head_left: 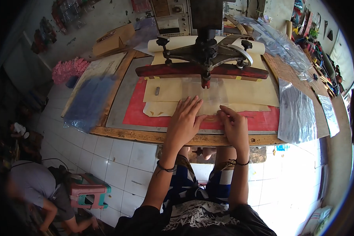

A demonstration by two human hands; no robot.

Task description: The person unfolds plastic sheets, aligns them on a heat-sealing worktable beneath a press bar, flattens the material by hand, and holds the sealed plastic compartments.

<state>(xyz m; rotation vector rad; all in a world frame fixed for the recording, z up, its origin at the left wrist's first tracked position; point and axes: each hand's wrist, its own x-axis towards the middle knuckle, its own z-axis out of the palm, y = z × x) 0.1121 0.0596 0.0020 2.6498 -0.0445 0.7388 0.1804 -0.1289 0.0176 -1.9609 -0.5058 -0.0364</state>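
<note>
My left hand [186,120] lies flat with its fingers outstretched, over the near left part of a clear plastic sheet [204,92]. Near the sheet's right corner is my right hand [235,125], thumb and forefinger close together at the edge and the other fingers curled. Under the sheet are yellowish paper [247,92] and a red mat [141,114]. Just beyond my hands, a press bar [165,70] hangs above the paper from a dark metal bracket [208,55]. A small grey metal block [157,91] rests on the paper at the left.
Bluish plastic sheets [88,100] hang over the bench's left side. More clear plastic [297,114] lies at the right, and a wooden rail [145,135] edges the front. At lower left, a person [35,185] bends beside a red and green stool [90,192].
</note>
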